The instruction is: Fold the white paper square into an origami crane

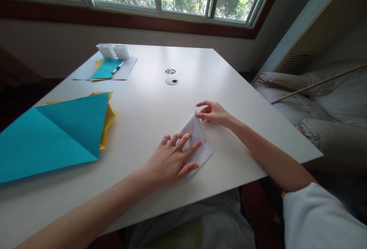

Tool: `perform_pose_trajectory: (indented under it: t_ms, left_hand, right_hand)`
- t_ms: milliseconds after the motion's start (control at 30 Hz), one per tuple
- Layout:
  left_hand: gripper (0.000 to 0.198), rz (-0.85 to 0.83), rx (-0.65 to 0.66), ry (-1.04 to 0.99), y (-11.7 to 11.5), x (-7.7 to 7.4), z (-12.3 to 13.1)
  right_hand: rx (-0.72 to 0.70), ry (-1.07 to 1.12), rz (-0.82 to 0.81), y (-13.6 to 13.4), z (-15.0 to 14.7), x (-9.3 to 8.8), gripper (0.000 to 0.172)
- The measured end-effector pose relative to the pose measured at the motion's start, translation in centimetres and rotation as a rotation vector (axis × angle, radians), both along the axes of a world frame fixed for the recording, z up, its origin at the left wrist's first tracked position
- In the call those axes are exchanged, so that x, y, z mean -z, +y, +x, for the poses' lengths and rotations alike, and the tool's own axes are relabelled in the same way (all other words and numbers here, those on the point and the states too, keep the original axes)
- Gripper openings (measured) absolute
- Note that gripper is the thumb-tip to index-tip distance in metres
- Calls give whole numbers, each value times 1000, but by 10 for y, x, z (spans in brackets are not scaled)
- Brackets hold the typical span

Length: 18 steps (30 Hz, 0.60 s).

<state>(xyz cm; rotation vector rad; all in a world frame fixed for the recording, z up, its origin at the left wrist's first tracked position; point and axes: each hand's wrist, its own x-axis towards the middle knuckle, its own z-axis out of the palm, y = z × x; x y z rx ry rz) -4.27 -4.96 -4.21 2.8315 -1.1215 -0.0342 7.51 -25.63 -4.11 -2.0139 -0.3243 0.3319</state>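
Observation:
A small folded sheet of white paper (207, 150) lies near the front of the white table. My left hand (174, 157) rests flat on it with the fingers spread, covering its lower left part. At the paper's far pointed corner, my right hand (210, 112) pinches the tip between thumb and forefinger, the other fingers loosely curled. Creases run across the paper, though my left fingers hide some of them.
Large teal paper (57, 134) with a fold line lies over yellow paper (107, 124) on the left. Farther back, two white folded paper boxes (122, 52), a smaller teal sheet (106, 68) and a pen (118, 67) sit on white paper. Two round stickers (171, 81) mark the tabletop (235, 84).

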Motion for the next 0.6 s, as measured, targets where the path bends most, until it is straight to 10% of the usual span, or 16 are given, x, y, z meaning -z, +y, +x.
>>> perform_pose_trajectory:
  t_ms: [133,300,600]
  left_hand:
    - [54,-10,-99,-46,-3,2,0]
    - [62,-127,-263,-61,-2,7,6]
    - [45,-145,-144,-26,6,1,7]
  right_hand:
    - [-53,-240,-157,3,-11,-6,55]
    - [-182,-448,-270,7,-21,-10,14]
    - [-402,-576,-368,12,-30,-9,24]
